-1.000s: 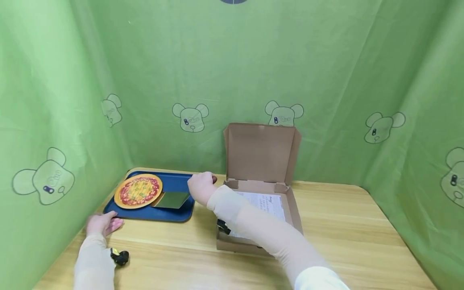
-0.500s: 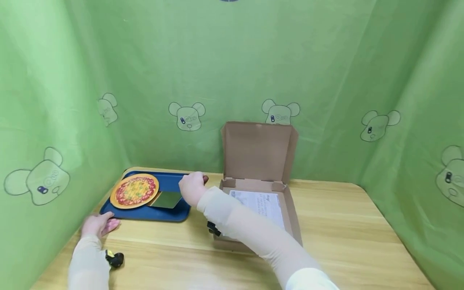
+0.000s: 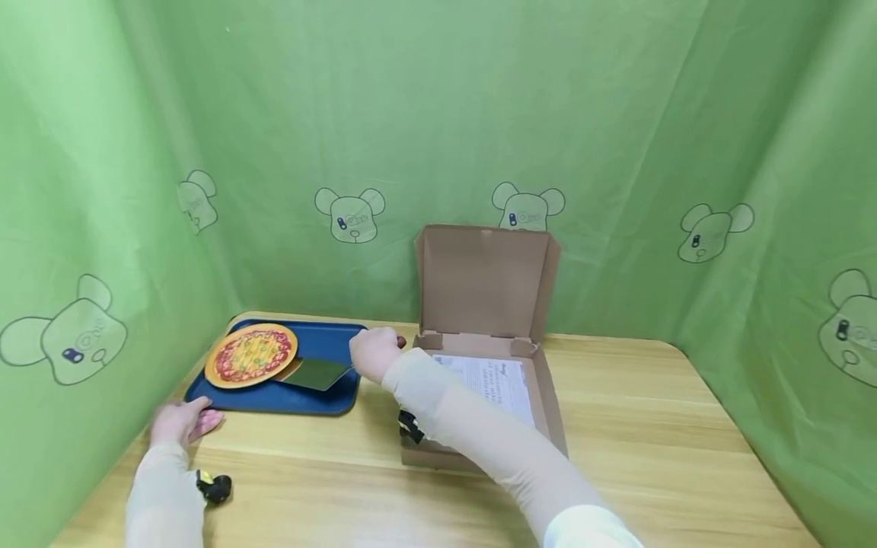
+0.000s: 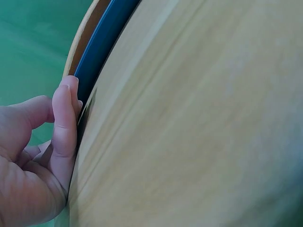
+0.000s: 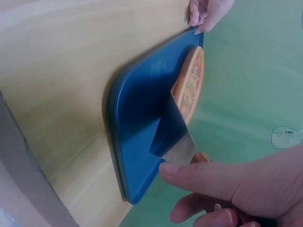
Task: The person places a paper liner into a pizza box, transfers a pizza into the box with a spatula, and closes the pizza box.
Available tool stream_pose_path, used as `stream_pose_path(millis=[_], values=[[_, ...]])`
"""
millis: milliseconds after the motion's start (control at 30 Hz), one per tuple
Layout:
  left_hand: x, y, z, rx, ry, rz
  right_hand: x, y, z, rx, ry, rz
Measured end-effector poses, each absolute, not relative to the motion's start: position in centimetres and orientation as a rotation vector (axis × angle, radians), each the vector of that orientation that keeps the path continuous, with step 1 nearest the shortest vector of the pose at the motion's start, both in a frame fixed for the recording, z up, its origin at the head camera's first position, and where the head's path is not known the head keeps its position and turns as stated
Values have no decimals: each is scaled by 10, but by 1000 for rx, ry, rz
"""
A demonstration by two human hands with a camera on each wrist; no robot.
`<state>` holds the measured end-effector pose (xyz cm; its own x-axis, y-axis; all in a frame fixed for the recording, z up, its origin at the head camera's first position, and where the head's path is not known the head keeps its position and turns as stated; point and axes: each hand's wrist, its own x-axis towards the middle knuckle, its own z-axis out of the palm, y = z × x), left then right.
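A round toy pizza (image 3: pixel 250 355) lies on the left part of a blue tray (image 3: pixel 288 401). The front edge of a metal pizza peel (image 3: pixel 317 374) reaches under the pizza's right side, its blade slanting up toward the handle. My right hand (image 3: pixel 374 354) grips the brown wooden handle (image 5: pixel 201 158), thumb along it in the right wrist view. At the tray's near left corner, my left hand (image 3: pixel 180 421) pinches the rim; the left wrist view shows its fingers (image 4: pixel 64 118) against the tray edge.
Right of the tray stands a cardboard pizza box (image 3: pixel 479 285), lid up, a printed sheet (image 3: pixel 507 380) inside. My right forearm crosses over the box. Green curtains (image 3: pixel 438 114) enclose the wooden table (image 3: pixel 651 441) at the back and both sides.
My right hand shifted slightly left, then back to the right, and the peel's blade has turned a little. The left hand and tray keep their places as the head view drifts.
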<state>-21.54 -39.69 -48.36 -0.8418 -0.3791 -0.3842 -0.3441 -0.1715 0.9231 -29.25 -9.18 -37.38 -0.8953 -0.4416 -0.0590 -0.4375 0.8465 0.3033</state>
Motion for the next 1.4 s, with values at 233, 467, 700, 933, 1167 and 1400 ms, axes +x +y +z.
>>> stream_pose_path(millis=[233,467,700,933,1167,1400], values=[[-215,-397,-483,866,-1998,-2213,-288,-97,-368,708,-2956,-542],[-214,-396,-484,874,-1967,-2234,-271,-116,-352,655,-2867,-788],[-212,-399,-482,840,-1991,-2247,-246,-147,-346,600,-2891,-955],[-213,-398,-483,847,-1985,-2248,-239,-162,-371,544,-2994,-833],[-213,-400,-484,836,-1994,-2225,-252,-179,-390,492,-3039,-682],[-212,-398,-481,830,-1980,-2251,-271,-191,-410,400,-3082,-487]])
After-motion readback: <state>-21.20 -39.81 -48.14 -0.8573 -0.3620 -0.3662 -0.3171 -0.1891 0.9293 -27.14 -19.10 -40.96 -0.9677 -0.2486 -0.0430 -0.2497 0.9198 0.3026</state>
